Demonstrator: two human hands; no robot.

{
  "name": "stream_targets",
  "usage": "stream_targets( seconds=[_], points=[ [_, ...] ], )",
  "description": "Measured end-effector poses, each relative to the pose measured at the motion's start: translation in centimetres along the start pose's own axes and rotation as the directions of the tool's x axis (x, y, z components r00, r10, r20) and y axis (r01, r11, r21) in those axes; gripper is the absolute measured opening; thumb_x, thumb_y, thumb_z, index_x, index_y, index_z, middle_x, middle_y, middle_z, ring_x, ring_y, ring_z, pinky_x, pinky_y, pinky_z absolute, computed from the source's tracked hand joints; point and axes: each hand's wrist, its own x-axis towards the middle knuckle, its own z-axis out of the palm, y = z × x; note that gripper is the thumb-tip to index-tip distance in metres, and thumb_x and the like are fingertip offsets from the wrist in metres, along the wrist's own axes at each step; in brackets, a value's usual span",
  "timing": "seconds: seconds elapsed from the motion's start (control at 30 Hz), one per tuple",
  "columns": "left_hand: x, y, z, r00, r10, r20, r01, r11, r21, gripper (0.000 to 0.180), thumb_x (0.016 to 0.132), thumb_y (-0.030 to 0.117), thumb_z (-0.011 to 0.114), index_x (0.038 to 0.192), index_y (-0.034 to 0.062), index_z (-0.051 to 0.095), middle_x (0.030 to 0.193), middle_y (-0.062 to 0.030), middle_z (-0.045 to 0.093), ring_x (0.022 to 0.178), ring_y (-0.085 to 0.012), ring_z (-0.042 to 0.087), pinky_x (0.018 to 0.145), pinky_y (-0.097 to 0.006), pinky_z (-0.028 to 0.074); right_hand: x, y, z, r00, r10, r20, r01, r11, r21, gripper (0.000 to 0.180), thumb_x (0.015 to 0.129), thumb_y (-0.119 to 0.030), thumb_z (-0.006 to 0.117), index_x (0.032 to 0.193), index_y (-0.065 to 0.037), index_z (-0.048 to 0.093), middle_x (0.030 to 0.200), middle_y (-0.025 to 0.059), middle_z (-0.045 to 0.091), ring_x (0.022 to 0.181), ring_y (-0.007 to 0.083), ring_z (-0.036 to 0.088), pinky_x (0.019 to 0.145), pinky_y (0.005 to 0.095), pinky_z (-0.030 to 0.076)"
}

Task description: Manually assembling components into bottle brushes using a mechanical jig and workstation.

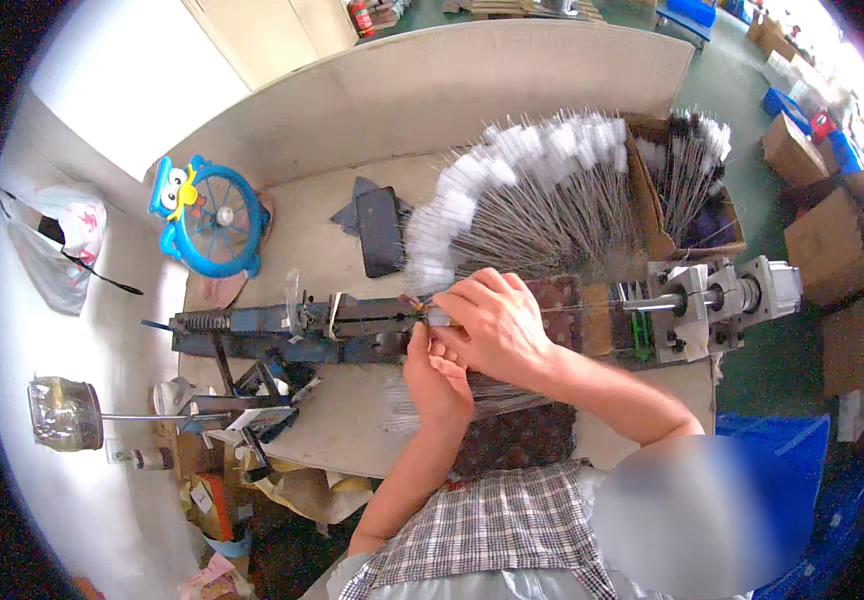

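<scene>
Both hands meet at the middle of a dark metal bench fixture, over a short white piece (440, 317) that sits between their fingertips. The right hand (497, 325) comes from above with its fingers bent and closed on that piece; the left hand (439, 375) is below, fingers curled in and thumb raised beside it, though whether it grips too I cannot tell. A thin wire runs from near the right hand toward a steel spindle (657, 303). Behind, a fan of white-tipped wire brushes (552, 190) leans against a cardboard box (644, 195), which holds more wire-stemmed brushes (690, 170), some tipped dark, some white. On the left wall hangs a translucent plastic bag (80, 228) with a dark patch showing; its contents are unclear. A blue crate (797, 440) stands lower right, its inside mostly hidden.
</scene>
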Motion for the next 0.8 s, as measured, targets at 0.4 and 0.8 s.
stream_targets(
  seconds=[0.4,0.8],
  points=[
    [0.0,-0.6,1.1,0.994,0.061,-0.092,-0.057,0.997,0.047,0.012,0.089,0.012,0.053,0.097,0.0032,0.055,0.098,-0.0064,0.059,0.088,-0.012,0.058,0.075,-0.025,0.047,-1.4,2.5,-1.2,0.981,-0.155,-0.119,0.164,0.984,0.071,0.026,0.066,-0.022,0.066,0.092,-0.017,0.067,0.089,-0.0011,0.06,0.088,0.0196,0.053,0.076,0.0345,0.041],
    [-0.5,0.1,2.4,0.992,0.007,-0.124,-0.011,0.999,-0.032,0.007,0.084,0.008,0.055,0.081,0.0072,0.049,0.082,-0.003,0.056,0.077,-0.0123,0.057,0.07,-0.026,0.048,-1.4,1.5,-1.6,0.993,-0.073,-0.09,0.082,0.992,0.094,0.034,0.063,-0.018,0.073,0.095,-0.011,0.066,0.092,0.0023,0.062,0.087,0.0224,0.057,0.074,0.0348,0.045]
  ],
)
